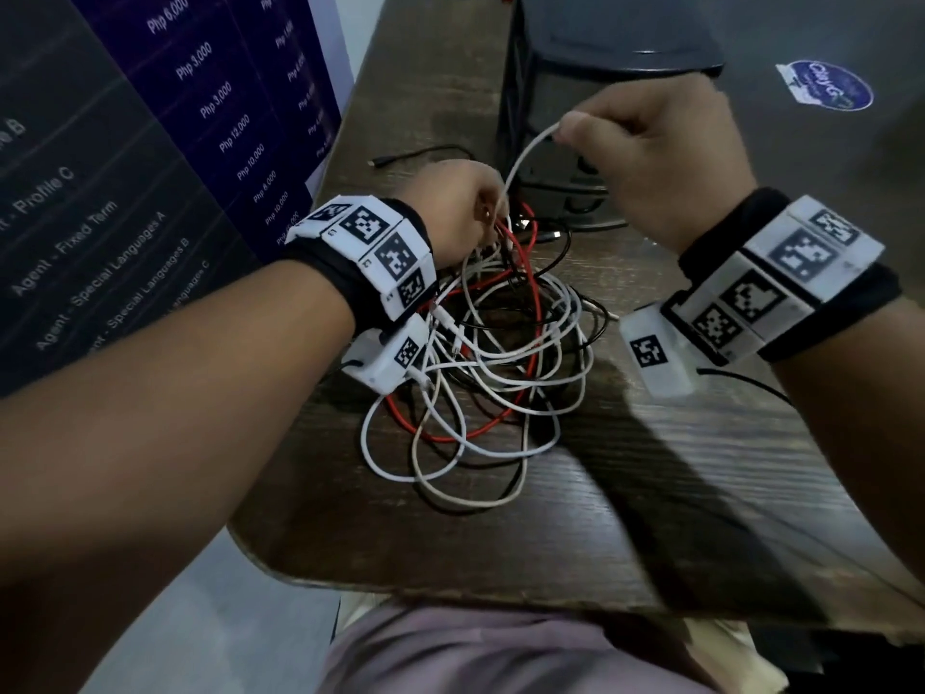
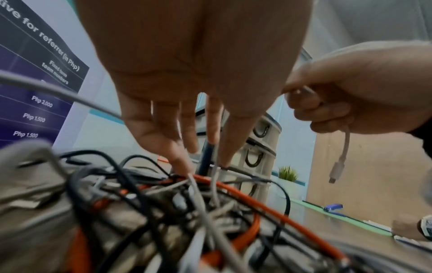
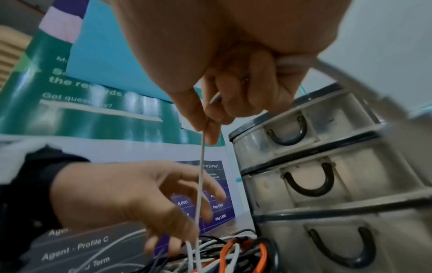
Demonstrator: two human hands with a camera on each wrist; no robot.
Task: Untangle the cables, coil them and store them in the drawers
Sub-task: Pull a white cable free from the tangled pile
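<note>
Our right hand point(image 1: 665, 157) pinches the thin white cable point(image 1: 520, 162) upper centre, its length slanting down-left to our left hand point(image 1: 460, 212), fingers spread loosely, nearer the tangled cable pile point(image 1: 480, 363) mid-frame.

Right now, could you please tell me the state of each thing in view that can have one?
White cable: pinched near its plug end, lifted taut from the pile.
Cable pile: tangled on the table, uncoiled.
Drawers: all three visible ones closed.
Right hand: pinching the white cable.
Left hand: fingers reaching down into the pile; grip unclear.
</note>
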